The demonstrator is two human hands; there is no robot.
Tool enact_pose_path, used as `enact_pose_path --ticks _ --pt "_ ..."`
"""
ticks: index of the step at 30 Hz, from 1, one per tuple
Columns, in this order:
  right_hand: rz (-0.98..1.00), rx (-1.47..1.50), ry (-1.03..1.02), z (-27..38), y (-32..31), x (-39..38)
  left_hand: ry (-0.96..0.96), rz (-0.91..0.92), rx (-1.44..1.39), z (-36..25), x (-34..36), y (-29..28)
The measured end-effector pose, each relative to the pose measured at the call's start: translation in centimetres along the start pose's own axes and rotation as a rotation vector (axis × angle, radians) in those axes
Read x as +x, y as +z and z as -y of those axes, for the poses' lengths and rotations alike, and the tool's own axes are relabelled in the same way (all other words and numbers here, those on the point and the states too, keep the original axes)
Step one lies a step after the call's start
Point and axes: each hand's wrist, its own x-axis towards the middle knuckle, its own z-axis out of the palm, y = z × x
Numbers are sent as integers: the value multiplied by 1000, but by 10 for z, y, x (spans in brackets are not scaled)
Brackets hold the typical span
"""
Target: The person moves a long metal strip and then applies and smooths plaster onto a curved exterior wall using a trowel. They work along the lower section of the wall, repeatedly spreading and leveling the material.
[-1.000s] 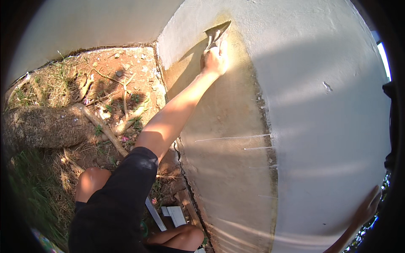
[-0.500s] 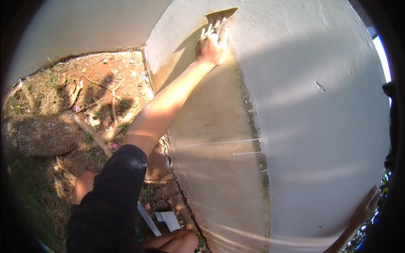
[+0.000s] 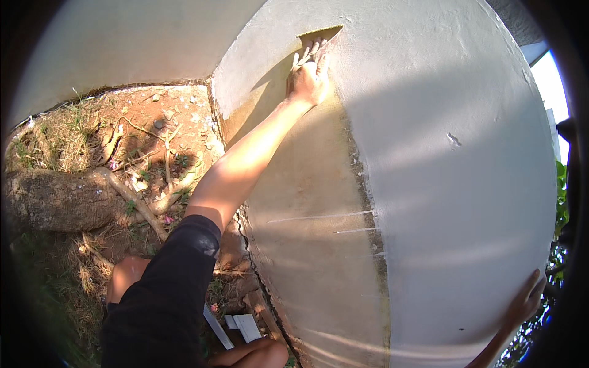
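Note:
My left hand [image 3: 308, 81] reaches far up the wall with the arm outstretched. Its fingers lie along a thin, flat scraper [image 3: 329, 33], pressing it to the wall; the wide edge faces upward. Much of this tool is hidden under the hand. Beneath it, the wall's low band [image 3: 307, 178] is bare and tan, while the wall above and to the right [image 3: 442, 202] is pale grey-white. At the lower right, my right hand [image 3: 526, 300] rests against the wall near its curved-looking right edge, fingers stretched out and holding nothing.
A thick root or trunk [image 3: 61, 199] and thin branches [image 3: 138, 202] lie on the soil at left. A crack [image 3: 257, 276] runs along the wall's foot. Beside my bent leg [image 3: 261, 356] is a pale, angular piece [image 3: 245, 327]. Another wall [image 3: 141, 43] meets this one at far left.
The view has tilted slightly, so the wall and both hands sit a little differently in the picture. The scraper stays at about the same spot on the wall.

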Motion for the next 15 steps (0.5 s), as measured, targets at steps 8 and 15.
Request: enact_pose_path --ticks 8,15 --pt "-26 74 -73 2 4 -6 -474 47 -14 72 -62 -33" --pt "30 80 -12 3 2 -3 263 -96 -61 -24 -7 -10"
